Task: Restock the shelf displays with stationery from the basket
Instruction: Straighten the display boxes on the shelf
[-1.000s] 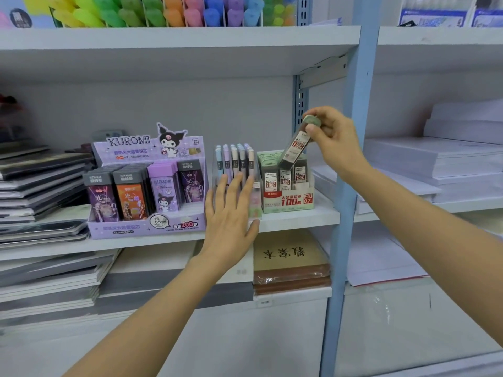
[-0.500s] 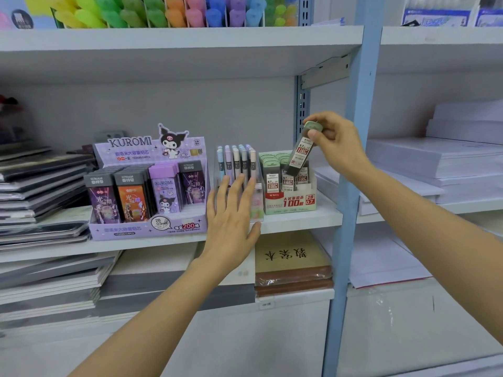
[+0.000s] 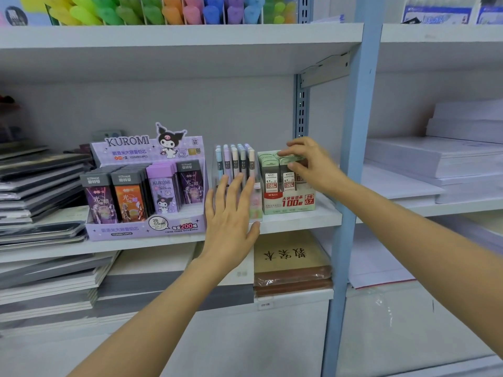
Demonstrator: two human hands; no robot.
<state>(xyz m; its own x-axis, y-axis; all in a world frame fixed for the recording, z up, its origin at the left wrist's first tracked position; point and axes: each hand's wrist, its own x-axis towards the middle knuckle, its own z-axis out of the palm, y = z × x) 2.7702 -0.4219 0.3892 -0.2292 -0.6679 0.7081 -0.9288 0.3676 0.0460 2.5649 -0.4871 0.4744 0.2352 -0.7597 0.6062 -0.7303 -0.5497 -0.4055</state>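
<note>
On the middle shelf stands a green-and-white display box of pencil-lead cases with green caps. My right hand pinches the green cap of one lead case that sits down among the others at the box's right side. My left hand is spread flat with straight fingers against the front of the clear holder of pastel lead tubes just left of that box. The basket is out of view.
A purple Kuromi display box of lead cases stands to the left. Dark notebooks are stacked at far left, white paper reams at right. A blue shelf upright runs beside my right hand. Brown notebooks lie below.
My right hand has lowered the lead case from above the green box down into its right row. My left hand stayed against the clear holder.
</note>
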